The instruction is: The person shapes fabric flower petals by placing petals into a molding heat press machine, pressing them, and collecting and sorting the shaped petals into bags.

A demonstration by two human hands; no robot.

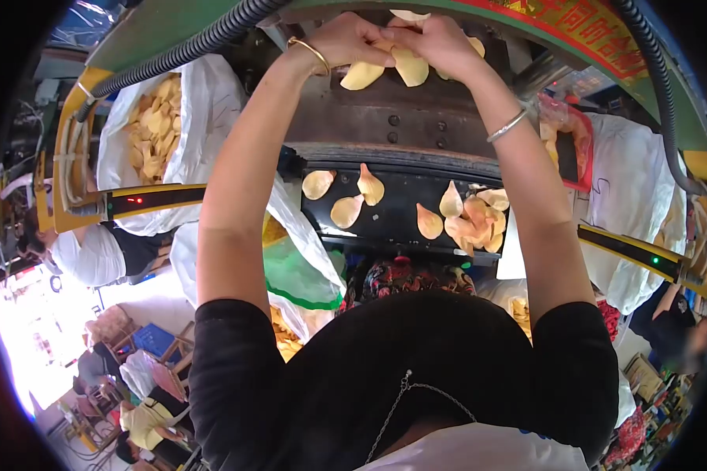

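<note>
Both my hands meet at the top of the view, over the dark metal bed of a machine (353, 118). My left hand (344, 39) has its fingers bent together on a pale yellow petal-shaped piece (361, 76). Close beside it, my right hand (441, 45) is closed with its fingertips at another petal-shaped piece (411, 68). The fingertips partly hide each other and the pieces. More such pieces show around the right hand. Nearer my body, a black ledge (385, 224) carries several loose petal-shaped pieces (371, 184) and a heap of them (477, 225) on its right.
Yellow-black sensor bars (157, 202) (628, 253) flank my forearms. A green machine frame (173, 31) with ridged hoses (200, 51) arches above. White sacks (212, 102) of pieces stand left, with more sacks (624, 173) right. Other people (145, 424) sit at lower left.
</note>
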